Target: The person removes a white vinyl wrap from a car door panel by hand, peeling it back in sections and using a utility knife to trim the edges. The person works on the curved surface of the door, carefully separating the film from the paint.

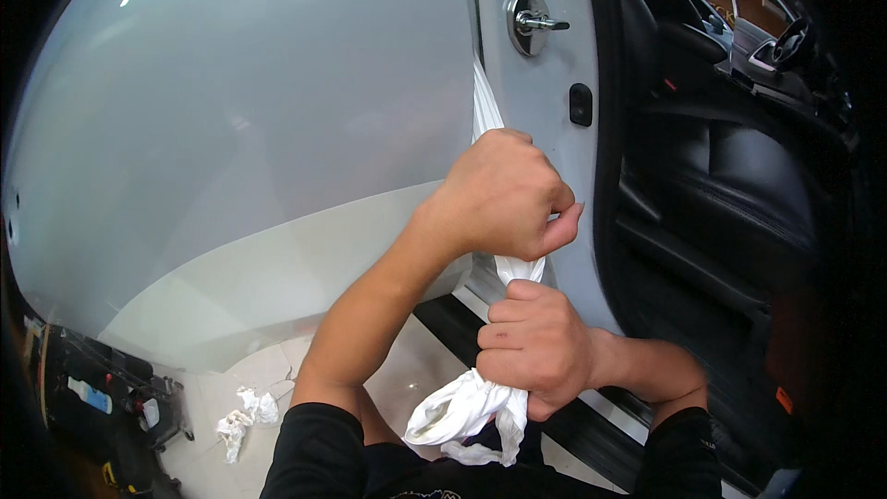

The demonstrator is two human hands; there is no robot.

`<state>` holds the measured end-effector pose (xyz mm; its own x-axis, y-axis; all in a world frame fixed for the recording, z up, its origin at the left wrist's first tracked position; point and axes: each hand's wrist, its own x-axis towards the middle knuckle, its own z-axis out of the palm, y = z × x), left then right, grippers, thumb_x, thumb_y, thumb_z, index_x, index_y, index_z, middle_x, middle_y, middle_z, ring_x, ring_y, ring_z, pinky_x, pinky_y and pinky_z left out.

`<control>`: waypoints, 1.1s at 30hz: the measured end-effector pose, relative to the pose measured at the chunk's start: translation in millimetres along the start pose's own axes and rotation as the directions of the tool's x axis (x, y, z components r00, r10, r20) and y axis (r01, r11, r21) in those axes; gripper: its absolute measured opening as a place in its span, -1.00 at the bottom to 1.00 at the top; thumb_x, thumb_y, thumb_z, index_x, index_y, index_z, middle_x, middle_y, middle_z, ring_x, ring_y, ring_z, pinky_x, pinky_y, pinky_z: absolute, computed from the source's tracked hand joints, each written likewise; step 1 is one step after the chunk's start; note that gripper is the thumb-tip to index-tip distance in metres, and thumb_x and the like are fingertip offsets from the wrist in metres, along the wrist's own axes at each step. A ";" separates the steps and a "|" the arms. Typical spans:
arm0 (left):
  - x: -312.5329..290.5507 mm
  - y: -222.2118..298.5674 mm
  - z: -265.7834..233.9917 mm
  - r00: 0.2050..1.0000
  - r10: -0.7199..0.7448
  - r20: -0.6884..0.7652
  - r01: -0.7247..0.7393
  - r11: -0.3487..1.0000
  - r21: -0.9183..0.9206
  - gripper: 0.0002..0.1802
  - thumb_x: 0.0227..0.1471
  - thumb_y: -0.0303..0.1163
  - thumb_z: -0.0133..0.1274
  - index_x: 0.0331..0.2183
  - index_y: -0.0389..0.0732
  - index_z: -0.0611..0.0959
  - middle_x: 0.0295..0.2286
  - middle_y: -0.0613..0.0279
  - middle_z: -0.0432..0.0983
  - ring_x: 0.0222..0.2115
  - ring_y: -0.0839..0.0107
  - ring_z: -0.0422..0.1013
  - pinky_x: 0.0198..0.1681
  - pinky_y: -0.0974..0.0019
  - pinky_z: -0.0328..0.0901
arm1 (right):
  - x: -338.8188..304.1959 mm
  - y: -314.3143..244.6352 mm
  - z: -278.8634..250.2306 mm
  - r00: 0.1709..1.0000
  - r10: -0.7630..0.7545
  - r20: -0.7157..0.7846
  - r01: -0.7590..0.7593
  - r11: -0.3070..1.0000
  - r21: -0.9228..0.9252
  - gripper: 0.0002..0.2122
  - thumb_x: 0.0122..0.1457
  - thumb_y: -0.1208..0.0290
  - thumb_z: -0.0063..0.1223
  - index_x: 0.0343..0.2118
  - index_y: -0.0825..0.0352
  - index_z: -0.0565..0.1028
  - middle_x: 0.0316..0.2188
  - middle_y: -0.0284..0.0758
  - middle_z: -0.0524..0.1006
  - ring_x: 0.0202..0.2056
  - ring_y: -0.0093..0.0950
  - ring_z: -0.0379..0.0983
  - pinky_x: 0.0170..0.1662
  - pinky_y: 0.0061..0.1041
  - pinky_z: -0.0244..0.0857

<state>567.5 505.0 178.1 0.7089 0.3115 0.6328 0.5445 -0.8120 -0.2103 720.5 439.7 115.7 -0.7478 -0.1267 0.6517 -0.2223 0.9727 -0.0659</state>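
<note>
A twisted strip of white sheet (487, 109), film or thin cloth, stretches taut from the gap beside the grey-blue car panel (305, 102) down through both my hands. My left hand (508, 194) is closed in a fist around its upper part, in front of the door frame (545, 102). Just below, my right hand (538, 346) grips the same strip, its fingers wrapped tight. The crumpled loose end (471, 411) hangs under my right hand. Beside the strip's upper end, a round chrome door striker (531, 22) sticks out of the frame.
The doorway on the right shows a black leather seat (730, 152) and, farther off, a steering wheel (793, 40). A black sill (453, 319) runs below my hands. Crumpled white scraps (242, 418) lie on the tiled floor at lower left, near a dark cart (120, 397) with bottles.
</note>
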 end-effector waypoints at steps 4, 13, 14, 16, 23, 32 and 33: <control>-52.4 17.4 92.6 0.975 0.139 0.175 0.010 0.755 -0.656 -0.73 -0.18 -0.27 0.18 -0.75 -0.15 0.55 -0.76 0.10 0.41 -0.68 0.06 0.37 -0.55 0.06 0.25 | -21.3 -6.4 47.7 0.996 0.008 0.087 -0.024 0.983 0.183 -0.77 -0.22 0.26 0.21 -0.55 0.24 0.43 -0.55 -0.33 0.47 -0.43 -0.32 0.45 -0.35 -0.34 0.23; -82.6 56.0 87.3 0.996 -0.038 0.078 0.066 0.911 -0.407 -0.59 0.08 -0.21 0.13 -0.73 -0.15 0.53 -0.73 0.17 0.43 -0.65 0.09 0.39 -0.45 0.09 0.29 | -21.3 -23.2 39.0 0.931 0.085 0.355 -0.074 0.996 -0.045 -0.78 0.03 0.32 0.14 -0.28 0.28 0.50 -0.36 -0.26 0.48 -0.24 -0.30 0.48 -0.17 -0.38 0.33; -95.3 53.4 82.4 0.988 -0.130 0.081 0.153 0.870 -0.469 -0.58 0.10 -0.23 0.13 -0.72 -0.18 0.51 -0.73 0.14 0.40 -0.66 0.08 0.36 -0.47 0.10 0.26 | -20.0 -27.2 37.9 0.957 0.049 0.287 -0.032 0.998 -0.063 -0.78 0.06 0.33 0.13 -0.25 0.28 0.50 -0.32 -0.25 0.47 -0.21 -0.30 0.47 -0.14 -0.38 0.32; -133.9 50.1 65.8 0.936 -0.329 0.122 0.341 0.767 -0.543 -0.56 0.14 -0.27 0.11 -0.70 -0.24 0.47 -0.73 0.08 0.31 -0.68 0.08 0.29 -0.51 0.12 0.19 | -15.2 -31.7 39.1 0.970 0.002 0.242 0.003 1.000 -0.019 -0.73 0.16 0.35 0.05 -0.14 0.38 0.50 -0.18 -0.13 0.49 -0.11 -0.23 0.46 -0.08 -0.34 0.32; -316.2 95.9 -9.1 0.432 -0.895 0.112 0.870 0.381 -0.312 -0.51 -0.04 -0.37 0.23 -0.73 -0.28 0.28 -0.74 0.15 0.05 -0.72 0.40 0.02 -0.64 0.22 -0.06 | -4.5 -4.6 30.3 0.992 0.058 0.111 -0.026 0.961 -0.275 -0.73 0.17 0.33 0.00 -0.24 0.47 0.52 -0.22 0.00 0.55 -0.21 -0.29 0.55 -0.23 -0.32 0.46; -372.2 202.6 -207.3 -0.039 -0.975 -0.219 0.910 -0.126 0.395 -0.50 -0.01 -0.29 0.25 -0.68 -0.33 0.32 -0.74 0.24 0.06 -0.64 0.54 0.04 -0.60 0.26 -0.01 | -87.1 82.9 142.4 0.882 -0.028 0.471 -0.005 0.998 0.068 -0.87 0.11 0.35 0.11 -0.37 0.29 0.50 -0.38 -0.25 0.55 -0.36 -0.27 0.60 -0.32 -0.25 0.45; -376.0 211.8 -217.8 -0.060 -0.946 -0.319 0.913 -0.181 0.365 -0.49 0.00 -0.28 0.25 -0.67 -0.33 0.31 -0.72 0.23 0.06 -0.63 0.54 0.04 -0.59 0.25 0.00 | -88.3 75.8 138.6 0.865 -0.028 0.501 -0.034 0.993 0.113 -0.87 0.11 0.34 0.12 -0.37 0.28 0.50 -0.39 -0.26 0.55 -0.37 -0.25 0.59 -0.32 -0.23 0.44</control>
<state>318.7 108.4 58.0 -0.7005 0.5920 0.3986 0.7125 0.6118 0.3435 683.0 497.7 -51.6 -0.9542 -0.2337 0.1869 -0.2662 0.9482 -0.1732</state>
